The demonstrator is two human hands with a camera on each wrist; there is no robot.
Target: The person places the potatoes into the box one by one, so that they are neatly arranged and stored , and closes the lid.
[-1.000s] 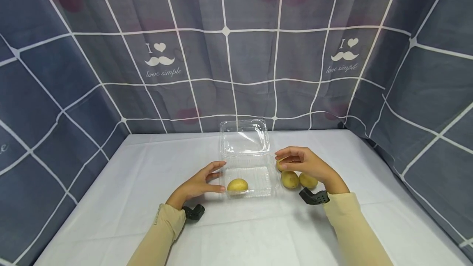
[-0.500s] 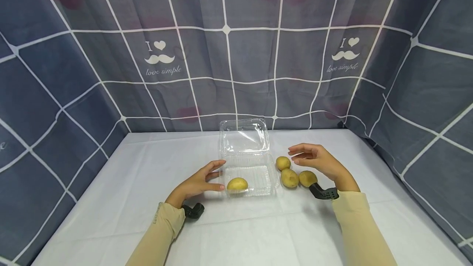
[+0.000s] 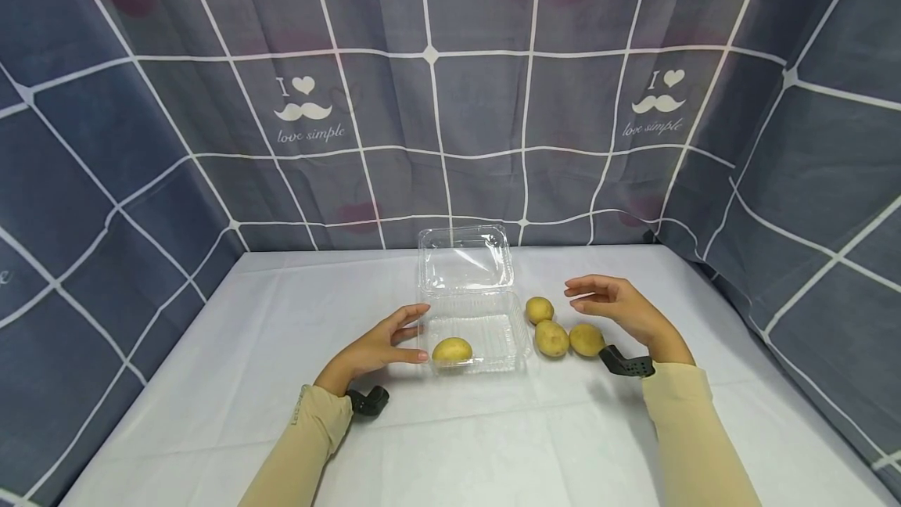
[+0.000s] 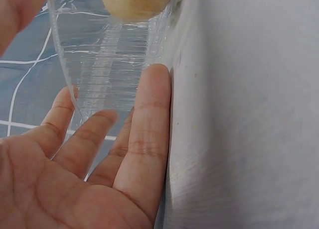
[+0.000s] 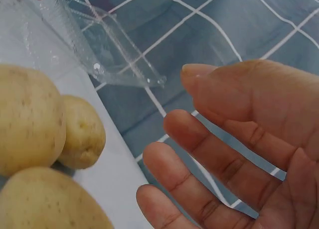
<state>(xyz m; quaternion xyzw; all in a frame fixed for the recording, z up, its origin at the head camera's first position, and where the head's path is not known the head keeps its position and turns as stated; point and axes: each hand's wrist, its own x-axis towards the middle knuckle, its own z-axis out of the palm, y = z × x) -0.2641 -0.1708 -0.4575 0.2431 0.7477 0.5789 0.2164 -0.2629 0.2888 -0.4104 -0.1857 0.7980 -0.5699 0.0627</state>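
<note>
At the far left, a dark grey-blue curtain [image 3: 84,178] with white grid lines stands beside the white-covered surface [image 3: 232,382] and continues along its back. A beige left sleeve [image 3: 299,448] reaches in from the near edge, with a black wrist device [image 3: 368,402] at its cuff. The left hand [image 3: 376,344] rests beside the container's left wall, its fingers parted and extended, the thumb toward the near corner; whether every fingertip touches the plastic I cannot tell.

The clear plastic container [image 3: 489,331] stands on the surface near the middle, its ribbed base flat and its hinged lid [image 3: 466,268] raised at the back. Inside, in the near left part of the base, lies one yellow potato [image 3: 452,350].

Just beyond the right wall are three more potatoes on the surface: a smaller back potato [image 3: 540,310], a front potato [image 3: 552,339] nearer the person, and a right potato [image 3: 586,339] close beside that one.

Farther right, the right hand [image 3: 626,307] hovers apart from the potatoes, its fingers slightly bent with gaps between them, thumb free. A second black device [image 3: 626,363] sits at that wrist, above the beige right sleeve [image 3: 697,433].
</note>
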